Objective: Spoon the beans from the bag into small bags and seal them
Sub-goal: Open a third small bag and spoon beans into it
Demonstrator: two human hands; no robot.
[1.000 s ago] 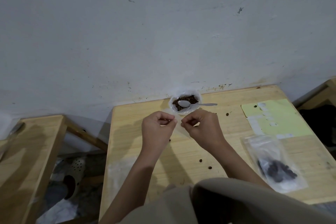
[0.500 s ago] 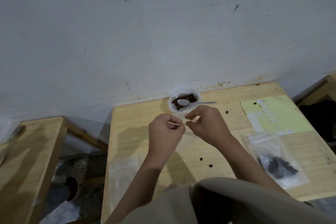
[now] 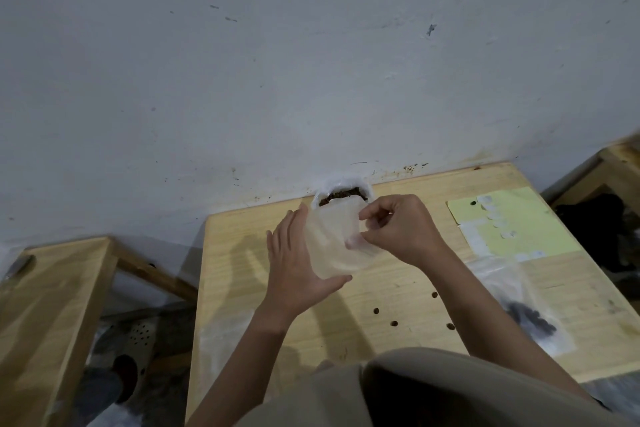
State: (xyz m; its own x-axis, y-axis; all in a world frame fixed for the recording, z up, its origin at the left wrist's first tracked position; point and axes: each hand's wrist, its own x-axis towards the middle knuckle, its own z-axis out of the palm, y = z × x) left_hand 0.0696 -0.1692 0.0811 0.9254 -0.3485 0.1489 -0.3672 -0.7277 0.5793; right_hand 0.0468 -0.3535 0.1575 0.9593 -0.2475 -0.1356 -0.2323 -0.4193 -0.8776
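While I watch: left hand (image 3: pixel 294 274) cradles small bag (image 3: pixel 334 239) | right hand (image 3: pixel 401 230) pinches its edge | seemingly empty | bean bag (image 3: pixel 343 192) behind.

Single head-worn wide-angle view, looking forward and down
Camera sits above the person's chest, close over the wooden counter (image 3: pixel 408 291), facing the grey wall (image 3: pixel 311 73) that fills the upper half; both hands show at centre frame at arm's length, a second wooden surface (image 3: pixel 52 305) at lower left, edges bent by the lens
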